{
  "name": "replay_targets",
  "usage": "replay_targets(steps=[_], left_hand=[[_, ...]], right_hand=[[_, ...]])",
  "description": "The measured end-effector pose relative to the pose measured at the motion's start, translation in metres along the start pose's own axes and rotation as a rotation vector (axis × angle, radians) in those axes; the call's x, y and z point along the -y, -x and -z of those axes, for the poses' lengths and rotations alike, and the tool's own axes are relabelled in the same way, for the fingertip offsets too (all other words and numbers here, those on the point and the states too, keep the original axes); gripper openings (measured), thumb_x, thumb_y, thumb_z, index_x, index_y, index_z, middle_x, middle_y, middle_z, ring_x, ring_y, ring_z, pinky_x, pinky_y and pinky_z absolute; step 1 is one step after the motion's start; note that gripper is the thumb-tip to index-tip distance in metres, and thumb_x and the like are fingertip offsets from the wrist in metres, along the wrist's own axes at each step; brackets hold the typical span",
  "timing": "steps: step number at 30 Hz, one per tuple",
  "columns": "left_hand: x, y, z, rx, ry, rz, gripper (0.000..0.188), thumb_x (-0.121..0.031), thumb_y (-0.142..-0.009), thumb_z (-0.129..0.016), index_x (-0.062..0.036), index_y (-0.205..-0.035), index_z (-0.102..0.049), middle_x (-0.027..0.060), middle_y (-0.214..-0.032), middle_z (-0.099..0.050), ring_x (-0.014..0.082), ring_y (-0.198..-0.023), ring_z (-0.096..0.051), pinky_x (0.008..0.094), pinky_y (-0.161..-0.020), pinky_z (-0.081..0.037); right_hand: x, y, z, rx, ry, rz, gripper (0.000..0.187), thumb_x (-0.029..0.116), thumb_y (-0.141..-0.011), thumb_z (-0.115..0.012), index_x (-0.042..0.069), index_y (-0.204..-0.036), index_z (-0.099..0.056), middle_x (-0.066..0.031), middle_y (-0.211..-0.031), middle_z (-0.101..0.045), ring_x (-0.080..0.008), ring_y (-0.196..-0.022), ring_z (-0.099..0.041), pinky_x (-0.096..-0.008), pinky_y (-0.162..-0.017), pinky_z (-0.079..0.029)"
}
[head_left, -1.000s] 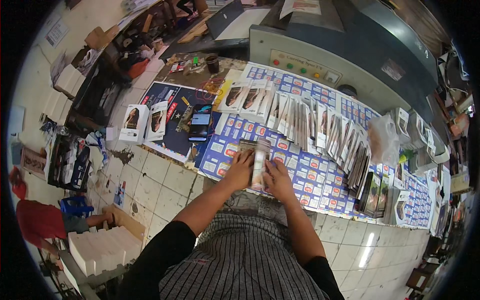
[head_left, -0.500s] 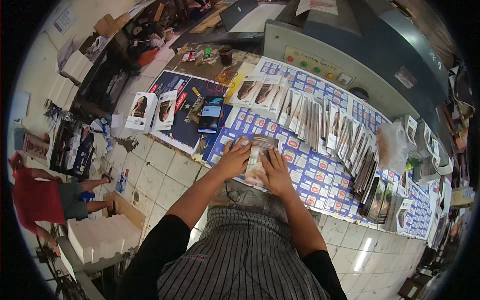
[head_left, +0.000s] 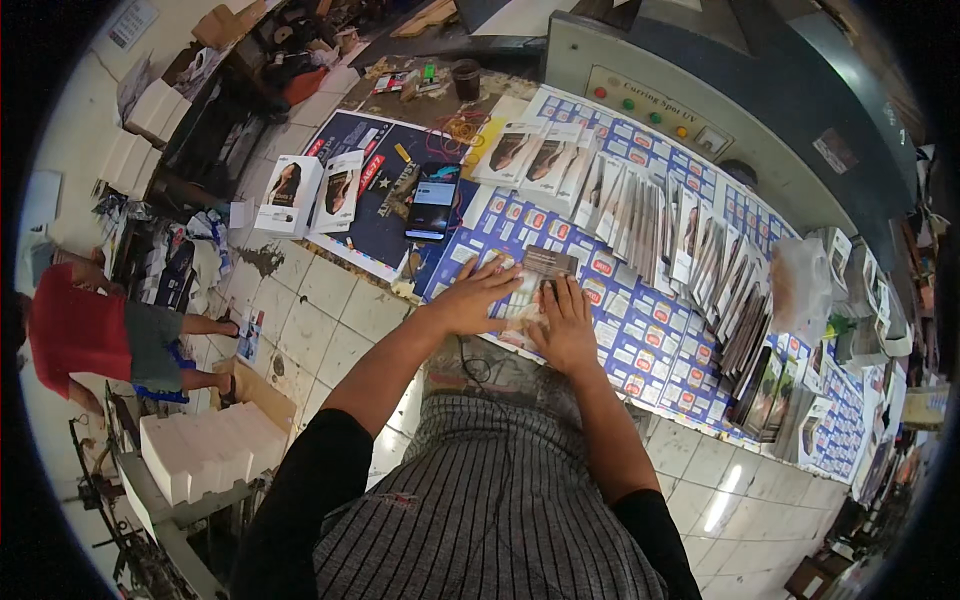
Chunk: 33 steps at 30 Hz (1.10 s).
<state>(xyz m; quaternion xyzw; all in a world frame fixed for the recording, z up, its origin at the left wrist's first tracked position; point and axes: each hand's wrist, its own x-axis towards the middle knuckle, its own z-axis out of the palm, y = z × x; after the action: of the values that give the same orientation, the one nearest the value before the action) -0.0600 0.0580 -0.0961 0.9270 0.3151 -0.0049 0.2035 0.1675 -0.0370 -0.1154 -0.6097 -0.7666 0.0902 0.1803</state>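
Observation:
A printed brownish piece of paper or thin card (head_left: 548, 264) lies flat on the blue printed sheets (head_left: 625, 330) at the table's near edge. My left hand (head_left: 482, 298) rests on its left side, fingers spread and stretched out. The fingers of my right hand (head_left: 566, 328) lie along its right side, laid out flat. Both hands press from above and grip nothing. Beyond them a long row of thin printed packets (head_left: 635, 235) leans in overlapping order to the right. A dark phone (head_left: 433, 203) with a lit screen lies left of the row.
White printed boxes (head_left: 288, 198) lie at the table's left edge. Several bundled stacks (head_left: 858, 290) and a clear plastic bag (head_left: 800, 285) stand at the right. Behind the table is a large grey machine (head_left: 740, 95) with coloured buttons. A person in a red shirt (head_left: 78, 325) stands at far left.
My left hand has spread its fingers and slid further over the printed piece. My right hand stays on its right side. The whole view has shifted slightly.

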Motion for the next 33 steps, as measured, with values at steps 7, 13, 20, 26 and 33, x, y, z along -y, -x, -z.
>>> replay_targets(steps=[7,13,20,26,33], left_hand=[[0.002,0.0,0.002,0.007,0.03,-0.012,0.085,-0.047,-0.082,-0.071,-0.0137,-0.153,-0.038,0.0055,-0.164,-0.025,0.0292,-0.153,-0.012,0.0576,-0.121,-0.008],[0.003,-0.001,0.0,0.0,0.021,-0.03,0.084,-0.046,-0.082,-0.072,-0.0144,-0.153,-0.038,0.005,-0.164,-0.026,0.0291,-0.153,-0.012,0.058,-0.121,-0.008],[0.002,0.0,0.001,0.053,0.022,-0.008,0.083,-0.047,-0.086,-0.07,-0.0148,-0.154,-0.035,0.0055,-0.165,-0.023,0.0299,-0.154,-0.009,0.0576,-0.12,-0.006],[0.002,-0.001,0.004,0.067,-0.005,-0.021,0.082,-0.047,-0.086,-0.069,-0.0148,-0.154,-0.035,0.0046,-0.165,-0.023,0.0302,-0.154,-0.009,0.0575,-0.121,-0.006],[0.009,0.0,-0.006,0.064,-0.025,-0.025,0.081,-0.049,-0.087,-0.067,-0.0148,-0.154,-0.036,0.0036,-0.166,-0.021,0.0305,-0.154,-0.011,0.0582,-0.12,-0.008]], right_hand=[[0.002,-0.001,-0.001,-0.044,0.025,-0.006,0.072,0.045,-0.091,-0.06,-0.001,-0.144,-0.045,-0.0223,-0.157,-0.031,-0.0398,-0.147,-0.025,-0.0548,-0.119,-0.019],[0.003,-0.002,-0.001,-0.059,0.038,-0.01,0.073,0.047,-0.091,-0.06,-0.002,-0.143,-0.045,-0.0232,-0.156,-0.033,-0.0402,-0.147,-0.025,-0.0545,-0.119,-0.02],[0.003,-0.001,-0.001,-0.058,0.042,-0.012,0.074,0.048,-0.091,-0.06,-0.003,-0.143,-0.045,-0.023,-0.154,-0.035,-0.0404,-0.146,-0.027,-0.0544,-0.118,-0.02],[0.003,-0.002,-0.001,-0.063,0.02,-0.023,0.073,0.048,-0.091,-0.06,-0.003,-0.143,-0.046,-0.0227,-0.155,-0.034,-0.0399,-0.146,-0.026,-0.0542,-0.119,-0.019],[0.007,-0.005,0.005,0.01,0.004,-0.042,0.074,0.043,-0.091,-0.061,-0.003,-0.145,-0.041,-0.0229,-0.156,-0.032,-0.0396,-0.147,-0.025,-0.0539,-0.12,-0.018]])
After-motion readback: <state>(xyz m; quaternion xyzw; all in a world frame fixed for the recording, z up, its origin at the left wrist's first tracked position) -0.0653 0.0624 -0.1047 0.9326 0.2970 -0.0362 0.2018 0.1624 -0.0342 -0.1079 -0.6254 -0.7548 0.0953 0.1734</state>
